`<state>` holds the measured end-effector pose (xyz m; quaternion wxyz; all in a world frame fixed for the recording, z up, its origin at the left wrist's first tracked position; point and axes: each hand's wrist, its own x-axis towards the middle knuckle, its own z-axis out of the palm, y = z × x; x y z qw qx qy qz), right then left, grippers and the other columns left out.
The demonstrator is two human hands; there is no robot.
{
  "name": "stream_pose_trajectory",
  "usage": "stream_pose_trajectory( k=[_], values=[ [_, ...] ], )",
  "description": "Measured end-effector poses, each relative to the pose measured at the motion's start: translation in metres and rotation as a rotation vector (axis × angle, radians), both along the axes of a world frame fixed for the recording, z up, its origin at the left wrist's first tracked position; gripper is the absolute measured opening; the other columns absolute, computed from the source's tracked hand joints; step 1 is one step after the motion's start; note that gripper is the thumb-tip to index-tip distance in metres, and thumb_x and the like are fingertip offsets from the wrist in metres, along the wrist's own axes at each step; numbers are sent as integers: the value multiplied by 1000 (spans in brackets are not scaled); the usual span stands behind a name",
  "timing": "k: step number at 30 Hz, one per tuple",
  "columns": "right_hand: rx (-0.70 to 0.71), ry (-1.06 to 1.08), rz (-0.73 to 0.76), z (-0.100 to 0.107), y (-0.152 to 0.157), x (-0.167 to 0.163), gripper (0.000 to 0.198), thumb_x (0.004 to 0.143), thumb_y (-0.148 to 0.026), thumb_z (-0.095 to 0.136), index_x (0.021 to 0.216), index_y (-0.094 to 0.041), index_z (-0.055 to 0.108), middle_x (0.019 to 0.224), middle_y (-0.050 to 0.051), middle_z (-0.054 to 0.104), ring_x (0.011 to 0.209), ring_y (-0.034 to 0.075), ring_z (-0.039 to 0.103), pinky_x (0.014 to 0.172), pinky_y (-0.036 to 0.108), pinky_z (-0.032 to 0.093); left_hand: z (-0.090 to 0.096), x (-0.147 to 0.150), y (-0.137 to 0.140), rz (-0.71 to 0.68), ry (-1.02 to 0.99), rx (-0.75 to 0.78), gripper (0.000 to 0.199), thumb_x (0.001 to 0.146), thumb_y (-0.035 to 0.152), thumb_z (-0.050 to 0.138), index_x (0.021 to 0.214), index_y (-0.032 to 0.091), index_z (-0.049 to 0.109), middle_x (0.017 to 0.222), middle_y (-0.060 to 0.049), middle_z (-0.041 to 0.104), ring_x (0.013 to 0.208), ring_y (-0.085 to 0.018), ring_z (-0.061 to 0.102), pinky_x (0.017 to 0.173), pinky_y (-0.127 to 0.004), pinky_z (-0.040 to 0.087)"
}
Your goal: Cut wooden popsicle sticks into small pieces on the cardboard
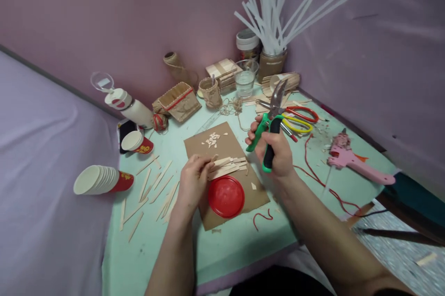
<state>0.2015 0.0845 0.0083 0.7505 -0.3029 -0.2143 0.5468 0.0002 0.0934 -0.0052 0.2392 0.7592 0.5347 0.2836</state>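
Observation:
My right hand (276,150) grips a pair of pruning shears (269,136) with green and black handles, blades pointing up and away from me. My left hand (195,180) is closed in a pinch at the left end of a stack of pale wooden strips (229,166). A small tan tip shows by its fingertips, too small to name. The strips lie on a brown cardboard sheet (231,136), just beyond a round red lid (226,196). Small cut wood chips (212,139) are heaped on the cardboard's far part.
Loose wooden sticks (162,189) lie at left, near stacked paper cups (104,181). A white bottle (130,108), a woven box (181,102) and a cup of water (245,83) stand behind. At right are scissors (302,112), red cord (313,173) and a pink glue gun (358,164).

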Motion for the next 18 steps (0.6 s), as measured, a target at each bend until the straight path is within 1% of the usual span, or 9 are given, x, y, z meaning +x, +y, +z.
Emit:
stream_pose_trajectory(
  k=[3,6,10,13,18],
  values=[
    [-43,38,-16,-12,4,0,37,62,-23,63,98,-27,52,83,-4,50,69,11,49,62,25,43,-9,-1,1,-5,117,-3,19,88,17,52,93,20,70,83,-4,64,79,-16,60,71,-27,46],
    [-97,47,25,-18,1,2,35,62,-25,64,96,-27,52,84,-3,50,70,12,49,62,26,43,-13,0,1,-5,189,25,22,89,17,50,100,20,69,87,-5,66,82,-17,60,73,-28,46],
    [-105,47,60,-17,-2,2,32,63,-26,64,93,-26,53,84,-3,50,70,12,49,62,26,43,-16,1,2,-31,266,66,22,91,18,48,99,20,68,93,-6,69,87,-19,60,77,-29,47],
    [-125,40,82,-15,-2,2,32,62,-26,63,92,-26,53,84,-3,48,70,12,49,62,27,45,-19,0,2,-47,318,73,24,92,16,46,101,20,68,92,-5,70,86,-20,60,76,-30,47],
    [-142,17,86,-14,-3,3,28,62,-28,61,89,-26,52,87,-2,47,71,13,49,63,28,46,-22,-4,2,-26,284,76,23,92,18,47,100,21,68,92,-5,71,86,-19,61,78,-30,48]
  ],
)
